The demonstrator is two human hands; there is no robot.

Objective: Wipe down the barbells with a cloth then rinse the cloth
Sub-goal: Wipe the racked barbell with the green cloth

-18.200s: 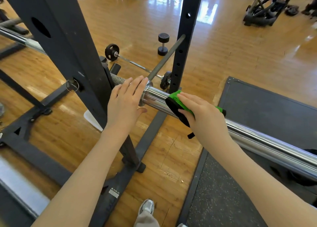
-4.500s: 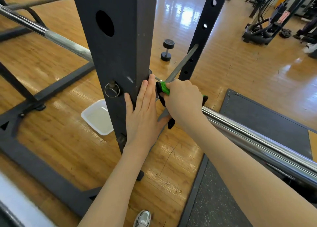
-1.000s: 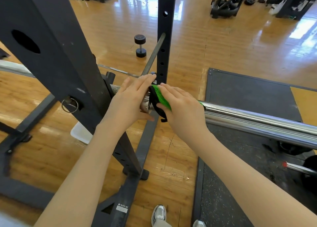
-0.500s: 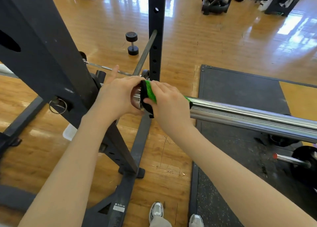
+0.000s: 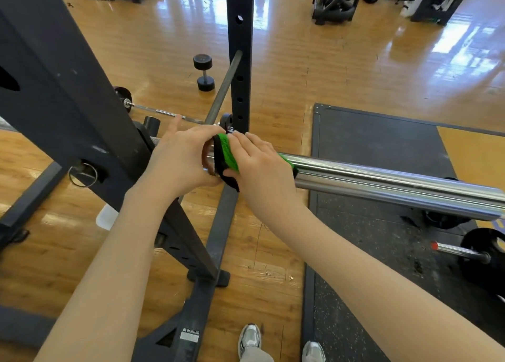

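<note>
- At the inner end of the chrome sleeve, hard by the rack upright, the green and black cloth is wrapped over the barbell, which lies across the rack and runs off toward the right.
- The right hand lies over the cloth with fingers draped across the top and thumb tucked beneath, pressing it round the sleeve.
- The left hand curls round the collar just beside the cloth, steadying the bar; the two hands nearly touch.
- I judge this to be the wiping step, at the sleeve's collar end; rinsing is not yet begun.
- Next, I'd say, the cloth wants drawing outward along the bare chrome with firm pressure.
- A white tub sits on the wooden floor behind the upright, likely for rinsing; a dumbbell stands farther off.
</note>
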